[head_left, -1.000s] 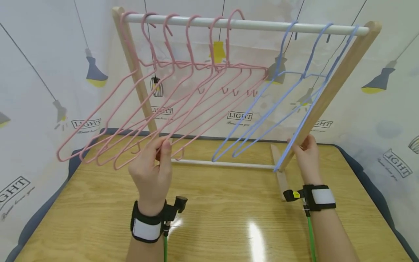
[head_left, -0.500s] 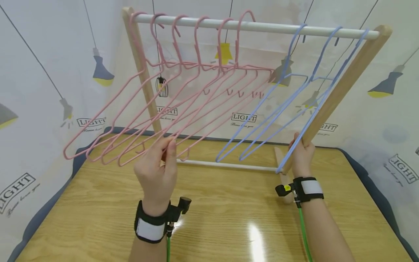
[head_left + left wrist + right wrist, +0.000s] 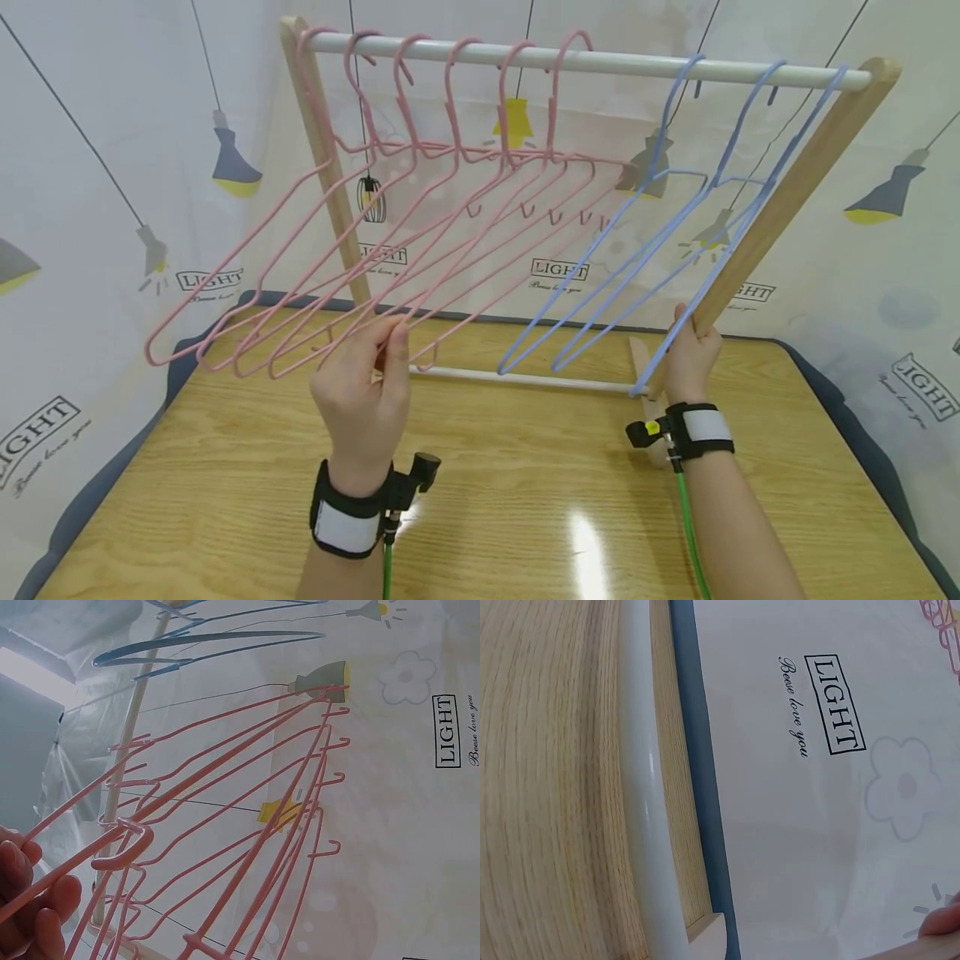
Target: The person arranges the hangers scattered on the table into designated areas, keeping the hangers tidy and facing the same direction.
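Observation:
My left hand pinches the near end of a pink clothes hanger, the rightmost of several pink ones. Its hook arches higher above the white rail than the other hooks do. In the left wrist view, the fingers touch the pink wire at lower left. My right hand grips the lower part of the rack's right wooden post; only a fingertip shows in the right wrist view. Blue hangers hang between the pink ones and that post.
The rack stands on a wooden table. Its lower white bar runs close above the tabletop. Behind it hangs a pale sheet printed with lamps. The other pink hangers fill the rail's left part, their lower bars overlapping.
My right hand has shifted left and now grips the post more fully. The held pink hanger's hook has moved slightly right along the rail. The head view has shifted a little.

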### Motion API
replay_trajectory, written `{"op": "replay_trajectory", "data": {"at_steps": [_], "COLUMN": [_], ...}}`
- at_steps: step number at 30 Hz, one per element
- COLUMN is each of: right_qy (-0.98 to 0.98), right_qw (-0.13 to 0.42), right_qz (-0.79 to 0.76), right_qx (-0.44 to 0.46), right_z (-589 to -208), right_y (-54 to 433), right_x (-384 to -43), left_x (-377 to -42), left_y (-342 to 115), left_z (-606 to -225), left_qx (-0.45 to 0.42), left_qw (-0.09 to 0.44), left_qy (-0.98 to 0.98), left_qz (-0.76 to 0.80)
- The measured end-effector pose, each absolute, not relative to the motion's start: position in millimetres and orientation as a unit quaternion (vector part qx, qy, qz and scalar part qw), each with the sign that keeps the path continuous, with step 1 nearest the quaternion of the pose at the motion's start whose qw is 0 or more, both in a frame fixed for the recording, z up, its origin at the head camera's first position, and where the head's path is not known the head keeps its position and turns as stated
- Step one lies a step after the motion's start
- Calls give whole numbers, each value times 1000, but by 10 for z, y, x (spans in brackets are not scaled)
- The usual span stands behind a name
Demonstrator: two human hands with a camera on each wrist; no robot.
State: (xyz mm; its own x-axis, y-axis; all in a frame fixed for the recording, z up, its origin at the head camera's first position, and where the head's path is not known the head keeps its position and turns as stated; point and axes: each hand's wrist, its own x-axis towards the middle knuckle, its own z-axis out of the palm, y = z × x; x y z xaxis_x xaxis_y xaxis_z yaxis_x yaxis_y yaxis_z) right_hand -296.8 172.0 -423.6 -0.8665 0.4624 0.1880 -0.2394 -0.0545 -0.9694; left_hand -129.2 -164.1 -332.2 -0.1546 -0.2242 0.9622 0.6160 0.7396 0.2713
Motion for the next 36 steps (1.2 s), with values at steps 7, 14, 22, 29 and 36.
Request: {"op": "replay_trajectory", "data": {"at_steps": [7,14,22,29,36], "right_qy": [-634,-640,-641,-635,-633], "right_qw": [259,258,254,260,261], "right_qz": [724,721,721,724,725], "right_qx": [-78,-70,-66,-69,-70], "right_z": [-4262,-4276,-4291,-4284,-4288], "right_y": [1707,1715,1729,1703,1708], "right_x": [-2986,-2990,-2996,-2986,-2996], "left_x": [-1292,-1290,-1284,-1284,-1280], "left_y": [-1630,-1629,-1629,-1626,-1635], "left_z": [-3329,-3335,-3334,-3326,-3322], "left_qx": [-151,-152,-153,-154,-153], "left_qw": [630,631,628,627,624], "left_qy": [-687,-686,-686,-685,-688], "left_qz": [-329,-329,-333,-337,-337]}}
